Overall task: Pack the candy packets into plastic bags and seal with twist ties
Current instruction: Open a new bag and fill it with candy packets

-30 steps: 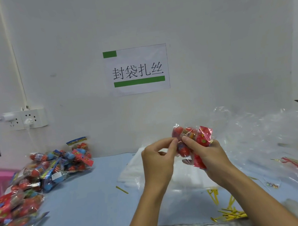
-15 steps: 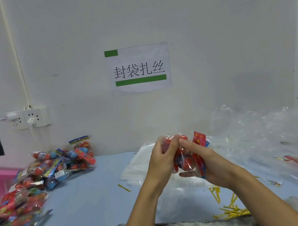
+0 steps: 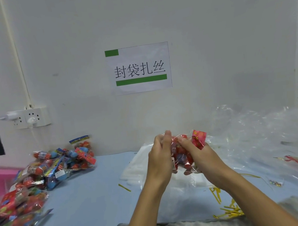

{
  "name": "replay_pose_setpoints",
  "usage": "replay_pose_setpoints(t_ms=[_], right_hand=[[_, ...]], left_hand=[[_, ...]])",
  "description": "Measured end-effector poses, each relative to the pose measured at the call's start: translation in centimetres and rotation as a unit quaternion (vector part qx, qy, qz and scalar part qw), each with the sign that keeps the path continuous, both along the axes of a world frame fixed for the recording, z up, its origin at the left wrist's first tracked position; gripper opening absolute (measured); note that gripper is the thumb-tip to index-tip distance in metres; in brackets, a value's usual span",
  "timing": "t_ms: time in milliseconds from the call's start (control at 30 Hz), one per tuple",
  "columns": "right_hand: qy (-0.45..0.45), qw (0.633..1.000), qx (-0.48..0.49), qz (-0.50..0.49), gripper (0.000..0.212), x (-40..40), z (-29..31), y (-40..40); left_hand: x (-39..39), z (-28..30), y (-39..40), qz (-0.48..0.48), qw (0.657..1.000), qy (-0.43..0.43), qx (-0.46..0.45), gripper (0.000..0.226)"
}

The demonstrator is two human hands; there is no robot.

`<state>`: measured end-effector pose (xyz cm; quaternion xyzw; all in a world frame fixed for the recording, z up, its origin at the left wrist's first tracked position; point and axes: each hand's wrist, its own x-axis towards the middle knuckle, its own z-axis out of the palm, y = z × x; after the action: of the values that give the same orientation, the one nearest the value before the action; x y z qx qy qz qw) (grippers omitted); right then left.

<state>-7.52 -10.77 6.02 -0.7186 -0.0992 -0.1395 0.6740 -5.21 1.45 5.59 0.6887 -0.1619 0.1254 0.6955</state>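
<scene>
The wall fills the view beyond both hands and carries a sign with 2 green bars, straight above them. The blue table runs under the forearms. To the right of the right hand lies a loose heap of clear bags, spreading to the edge of view. Well to the left of the left hand is a pile of packed candy, red and blue, blurred at its near end. A flat stack of white bags lies just under and behind the hands.

Between the 2 hands, raised above the table, is the candy bag, clear plastic with red sweets inside. The left hand grips its left side, fingers curled up toward the bag's top. The right hand grips its right side, thumb over the top, with a red packet sticking up behind its fingers.

A socket with 2 plugs sits on the wall far to the upper left. Below the right forearm, gold ties are scattered on the table, and 1 tie lies alone just left of the left forearm.
</scene>
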Motion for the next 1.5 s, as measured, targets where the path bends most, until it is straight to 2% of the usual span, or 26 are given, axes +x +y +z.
replay_pose_setpoints(t_ms=[67, 167, 333, 433, 500, 567, 700, 767, 833, 867, 900, 1000, 1133, 1200, 1267, 1367, 1500], right_hand=[[0.002, 1.000, 0.010, 0.013, 0.021, -0.1, 0.0, 0.0], [0.004, 1.000, -0.006, 0.030, 0.022, 0.0, -0.1, -0.1], [0.012, 0.996, 0.017, 0.089, 0.026, -0.2, 0.2, 0.0], [-0.013, 0.997, 0.031, 0.076, 0.033, -0.5, 0.2, -0.1], [-0.036, 0.998, 0.026, 0.033, 0.025, -0.5, 0.3, -0.2], [-0.059, 0.997, 0.045, -0.025, 0.007, -0.2, 0.6, -0.7], [-0.036, 0.978, 0.153, -0.137, 0.016, 1.0, 1.1, -3.5], [0.001, 0.972, 0.180, -0.150, 0.024, 1.3, 1.0, -5.0], [0.029, 0.971, 0.177, -0.155, 0.030, 1.5, 0.9, -6.0], [0.037, 0.972, 0.169, -0.157, 0.031, 1.5, 0.8, -6.4], [0.042, 0.974, 0.160, -0.156, 0.032, 1.5, 0.7, -6.5], [0.055, 0.987, 0.104, -0.108, 0.033, 1.4, 0.8, -6.1], [0.055, 0.998, 0.035, 0.019, 0.030, 0.7, 0.8, -4.9], [0.065, 0.993, -0.016, 0.099, 0.020, 0.2, 0.8, -4.6], [0.083, 0.982, -0.077, 0.150, 0.022, -0.1, 0.7, -4.4], [0.120, 0.976, -0.110, 0.148, 0.024, -0.2, 0.6, -4.3], [0.134, 0.969, -0.163, 0.131, 0.031, 0.1, 0.2, -4.6]], left_hand=[[0.2, -0.1, 0.3, 0.041, 0.997, -0.032, 0.053, 0.042], [0.6, -0.4, 0.9, 0.100, 0.984, -0.087, 0.119, 0.042], [0.6, -0.4, 0.4, 0.071, 0.986, -0.117, 0.092, 0.035], [0.5, -0.4, 0.2, 0.032, 0.993, -0.099, 0.062, 0.033], [0.1, -0.3, 0.1, -0.010, 0.997, -0.069, 0.031, 0.039], [0.0, -0.3, 0.0, -0.018, 0.997, -0.066, 0.043, 0.049], [0.4, -0.4, 0.6, 0.086, 0.975, -0.108, 0.174, 0.035], [0.6, -0.7, 1.3, 0.114, 0.934, -0.109, 0.322, 0.055], [0.7, -1.4, 1.6, 0.099, 0.867, -0.057, 0.486, 0.079], [0.7, -1.7, 1.7, 0.086, 0.840, -0.027, 0.536, 0.082], [0.8, -2.1, 1.7, 0.076, 0.831, -0.009, 0.551, 0.078], [1.0, -2.4, 1.9, 0.089, 0.875, -0.003, 0.475, 0.059], [1.1, -2.2, 1.9, 0.153, 0.899, -0.023, 0.410, 0.042], [1.2, -2.1, 1.7, 0.175, 0.915, -0.030, 0.363, 0.027], [1.4, -2.1, 1.5, 0.195, 0.926, -0.043, 0.321, 0.015], [1.7, -2.2, 1.4, 0.220, 0.934, -0.055, 0.278, 0.007], [1.8, -2.2, 1.4, 0.225, 0.954, -0.047, 0.194, 0.018]])
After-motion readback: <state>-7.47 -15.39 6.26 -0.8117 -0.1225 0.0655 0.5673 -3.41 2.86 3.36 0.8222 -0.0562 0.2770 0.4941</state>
